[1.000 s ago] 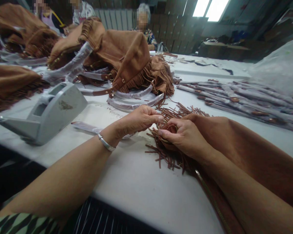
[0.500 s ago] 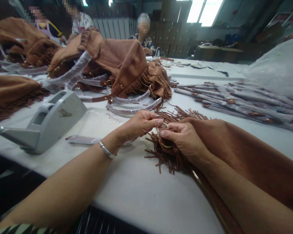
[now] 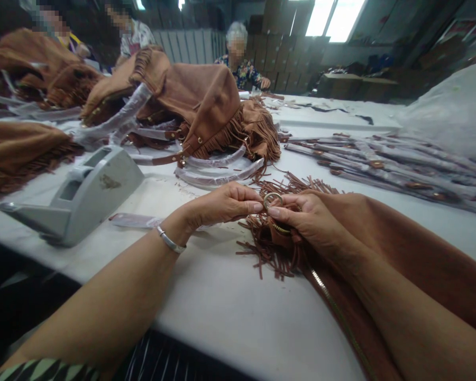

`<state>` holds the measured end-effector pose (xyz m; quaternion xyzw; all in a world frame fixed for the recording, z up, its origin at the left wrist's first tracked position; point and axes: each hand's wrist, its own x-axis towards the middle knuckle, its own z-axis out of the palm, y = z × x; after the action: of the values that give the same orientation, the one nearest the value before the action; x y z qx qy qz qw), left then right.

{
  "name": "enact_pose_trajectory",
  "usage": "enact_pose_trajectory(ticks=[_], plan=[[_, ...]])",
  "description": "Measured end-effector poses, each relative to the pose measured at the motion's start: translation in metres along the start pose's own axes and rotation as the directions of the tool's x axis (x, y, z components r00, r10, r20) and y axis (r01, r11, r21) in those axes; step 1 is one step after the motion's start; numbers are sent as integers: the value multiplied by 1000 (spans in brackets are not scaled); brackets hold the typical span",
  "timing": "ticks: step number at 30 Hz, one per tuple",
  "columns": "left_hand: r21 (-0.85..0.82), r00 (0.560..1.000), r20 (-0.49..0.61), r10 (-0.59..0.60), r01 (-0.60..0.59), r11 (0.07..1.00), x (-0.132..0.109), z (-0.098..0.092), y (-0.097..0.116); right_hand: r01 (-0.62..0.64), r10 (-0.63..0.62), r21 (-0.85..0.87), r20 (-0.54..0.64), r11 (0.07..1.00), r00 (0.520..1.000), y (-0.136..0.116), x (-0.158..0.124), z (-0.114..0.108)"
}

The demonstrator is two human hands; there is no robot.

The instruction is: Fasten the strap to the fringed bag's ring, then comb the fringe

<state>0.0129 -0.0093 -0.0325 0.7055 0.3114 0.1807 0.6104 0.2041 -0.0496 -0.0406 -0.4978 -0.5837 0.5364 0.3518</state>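
A brown suede fringed bag (image 3: 365, 227) lies on the white table, its gold zipper running toward me. My right hand (image 3: 313, 219) is closed near the bag's fringed end, pinching a metal ring (image 3: 273, 195) between thumb and fingers. Just left of the ring, the thumb and fingertips of my left hand (image 3: 228, 203) are pressed together. What they grip, if anything, is too small to make out. Brown fringe (image 3: 257, 254) hangs loosely below both hands.
A grey tape dispenser (image 3: 99, 190) stands at left beside a plastic-wrapped strap (image 3: 133, 220). Brown fringed bags (image 3: 206, 100) with wrapped handles are heaped behind. Several wrapped straps (image 3: 381, 159) lie at right near a clear plastic bag (image 3: 452, 111). Co-workers (image 3: 238, 58) are across the table.
The ring and my right hand have shifted slightly right, and the ring shows more plainly. My left fingers stay pinched beside it. A co-worker at the back has stretched out a hand.
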Motion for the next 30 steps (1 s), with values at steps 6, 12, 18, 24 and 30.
enact_pose_trajectory(ticks=[6, 12, 18, 24, 30], plan=[[-13, 1000, 4, 19, -19, 1000, 1, -1, -2, 26, -26, 10, -8, 1000, 1000, 5, 1, -2], [-48, 1000, 6, -2, 3, 999, 2, 2, -1, 15, -15, -2, 23, 1000, 1000, 2, -1, -2], [-95, 1000, -14, -3, 2, 995, 2, 1, 2, -19, 19, 1, 46, 1000, 999, 0, -1, -3], [-136, 1000, -7, -15, 14, 991, 2, 0, -1, -44, 44, 5, 61, 999, 997, 1, 0, -4], [-163, 1000, -1, -1, 1, 987, 2, -2, -5, -26, 25, 4, 91, 1000, 996, 2, 1, -4]])
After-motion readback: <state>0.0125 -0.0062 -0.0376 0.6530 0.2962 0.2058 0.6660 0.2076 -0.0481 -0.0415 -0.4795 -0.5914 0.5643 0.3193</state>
